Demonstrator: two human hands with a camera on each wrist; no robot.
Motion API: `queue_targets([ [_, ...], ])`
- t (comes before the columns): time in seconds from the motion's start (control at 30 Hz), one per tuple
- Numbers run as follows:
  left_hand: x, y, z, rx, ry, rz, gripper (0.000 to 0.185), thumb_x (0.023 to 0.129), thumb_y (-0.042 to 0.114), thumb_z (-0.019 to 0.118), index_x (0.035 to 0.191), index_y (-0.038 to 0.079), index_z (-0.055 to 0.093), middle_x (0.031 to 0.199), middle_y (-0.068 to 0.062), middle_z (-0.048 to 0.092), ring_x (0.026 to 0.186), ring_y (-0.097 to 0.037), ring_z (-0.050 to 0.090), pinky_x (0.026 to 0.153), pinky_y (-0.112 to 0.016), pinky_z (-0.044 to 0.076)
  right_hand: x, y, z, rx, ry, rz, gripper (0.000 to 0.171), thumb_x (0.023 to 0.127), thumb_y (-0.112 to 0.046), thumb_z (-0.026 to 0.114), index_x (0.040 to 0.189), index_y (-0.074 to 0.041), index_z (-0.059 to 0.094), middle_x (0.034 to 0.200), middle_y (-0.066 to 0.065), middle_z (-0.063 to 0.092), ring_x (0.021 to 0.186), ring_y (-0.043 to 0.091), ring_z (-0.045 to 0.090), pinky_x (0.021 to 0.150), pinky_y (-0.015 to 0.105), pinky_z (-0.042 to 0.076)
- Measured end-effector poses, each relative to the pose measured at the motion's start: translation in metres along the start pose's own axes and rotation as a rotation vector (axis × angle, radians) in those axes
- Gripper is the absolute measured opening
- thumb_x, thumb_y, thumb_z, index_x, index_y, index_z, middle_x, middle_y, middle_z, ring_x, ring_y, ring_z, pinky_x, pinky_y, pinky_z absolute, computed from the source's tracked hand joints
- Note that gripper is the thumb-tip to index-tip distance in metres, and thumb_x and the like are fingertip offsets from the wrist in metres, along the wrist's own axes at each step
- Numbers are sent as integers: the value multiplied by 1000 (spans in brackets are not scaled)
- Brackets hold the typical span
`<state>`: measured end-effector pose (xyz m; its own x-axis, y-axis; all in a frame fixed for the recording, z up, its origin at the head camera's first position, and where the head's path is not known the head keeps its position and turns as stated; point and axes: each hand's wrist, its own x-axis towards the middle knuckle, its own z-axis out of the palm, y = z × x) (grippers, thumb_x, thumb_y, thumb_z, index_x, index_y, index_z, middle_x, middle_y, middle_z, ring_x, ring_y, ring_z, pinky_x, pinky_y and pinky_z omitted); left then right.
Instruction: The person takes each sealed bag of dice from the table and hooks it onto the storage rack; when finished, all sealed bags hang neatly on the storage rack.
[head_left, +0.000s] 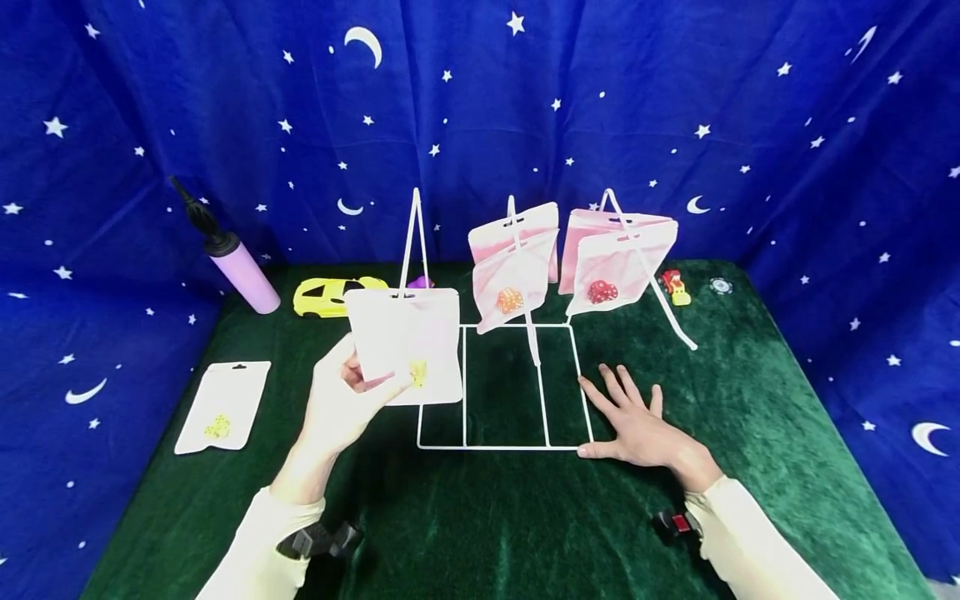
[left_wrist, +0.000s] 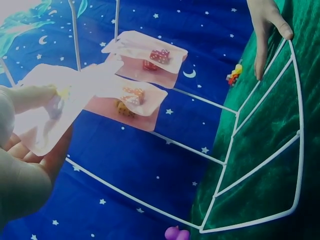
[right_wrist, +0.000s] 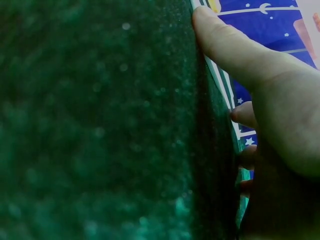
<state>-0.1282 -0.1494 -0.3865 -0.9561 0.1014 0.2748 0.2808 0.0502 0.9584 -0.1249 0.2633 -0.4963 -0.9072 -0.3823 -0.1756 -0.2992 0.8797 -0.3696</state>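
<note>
My left hand pinches a flat clear-and-white pouch with small yellow pieces inside, thumb in front and fingers behind. The pouch's top slot is right at the left prong of a white wire rack, and the pouch covers that prong's lower end. Two dice pouches with orange dice hang on the middle prong. On the right prong hang two more pouches with red dice. With fingers spread, my right hand rests at the right side of the rack's base; its thumb touches the front corner.
Another pouch with yellow pieces lies on the green cloth at left. Behind are a purple hand pump, a yellow toy car and a purple object. A red-and-yellow toy and a round chip lie at back right.
</note>
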Motion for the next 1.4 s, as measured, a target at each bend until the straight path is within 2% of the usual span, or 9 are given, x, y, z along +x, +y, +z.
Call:
queue_targets([
  [0.43,18,-11,1,-14,28,-1,41,78,-5,77,114,2,58,97,8,72,88,-13,71,83,-29,57,1,0,0,-3,-2,-2,106,75,-75,63,157,-24,20,162,22,6,146,48,-1,98,82,1],
  [0.67,27,-15,2,19,45,1,41,78,0,78,114,4,60,98,11,73,90,-12,72,84,-28,56,0,1,0,0,-3,-3,106,75,-75,62,157,-25,19,162,22,6,146,48,-1,98,82,0],
  [0.9,41,-21,3,15,63,27,42,77,-2,79,115,2,60,97,12,73,88,-11,72,81,-28,58,1,2,2,10,-11,3,107,74,-77,61,157,-25,19,162,22,5,146,48,-2,98,82,-1],
  [1.23,66,-23,0,-5,90,2,43,79,1,79,116,4,59,98,13,73,89,-9,72,79,-25,57,0,1,1,12,-8,3,106,74,-75,62,157,-25,19,162,22,5,146,48,-2,98,82,0],
  [1.4,74,-25,1,-36,87,2,41,78,-4,78,114,5,59,95,13,73,87,-8,72,76,-23,58,0,1,1,18,-5,0,105,75,-73,64,157,-25,19,162,22,6,146,48,-2,98,82,0],
])
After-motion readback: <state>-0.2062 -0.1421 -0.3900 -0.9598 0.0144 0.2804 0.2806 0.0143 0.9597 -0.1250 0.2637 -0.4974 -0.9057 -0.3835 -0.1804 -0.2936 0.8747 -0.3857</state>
